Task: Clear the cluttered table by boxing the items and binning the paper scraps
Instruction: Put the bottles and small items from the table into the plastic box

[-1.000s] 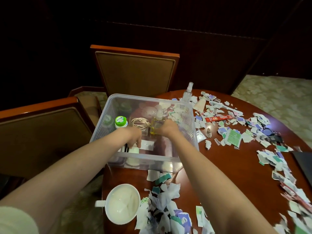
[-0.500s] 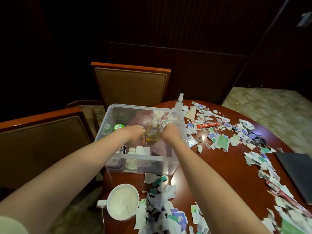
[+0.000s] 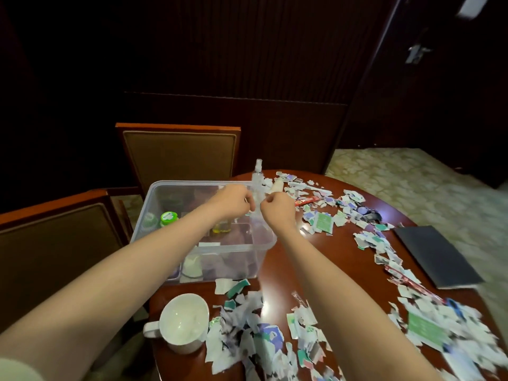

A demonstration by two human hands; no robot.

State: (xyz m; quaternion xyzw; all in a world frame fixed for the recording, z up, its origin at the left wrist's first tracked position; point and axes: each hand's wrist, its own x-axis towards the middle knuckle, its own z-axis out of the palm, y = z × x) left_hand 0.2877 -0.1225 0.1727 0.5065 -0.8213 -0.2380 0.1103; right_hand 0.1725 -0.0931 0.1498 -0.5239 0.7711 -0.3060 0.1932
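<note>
A clear plastic box [image 3: 154, 200] stands at the table's left edge. Inside it are a small yellow bottle [image 3: 221, 228], a green-capped bottle [image 3: 168, 218] and other half-hidden items. My left hand [image 3: 233, 202] and my right hand [image 3: 276, 209] hover close together above the box's far right corner, fingers curled, with nothing seen in them. A clear spray bottle [image 3: 258, 174] stands upright on the table just behind and between them. Torn paper scraps [image 3: 247, 334] lie in heaps near me and across the table's right side [image 3: 384, 243].
A white mug [image 3: 183, 323] sits near the front left edge. A red sachet [image 3: 309, 200], a dark object [image 3: 368, 214] and a dark notebook [image 3: 437, 257] lie on the right. Two wooden chairs [image 3: 178, 155] [image 3: 55, 243] stand left of and behind the box.
Both hands have let go of the yellow bottle, which now stands in the box. They have risen out of the box toward the clear spray bottle at its far corner.
</note>
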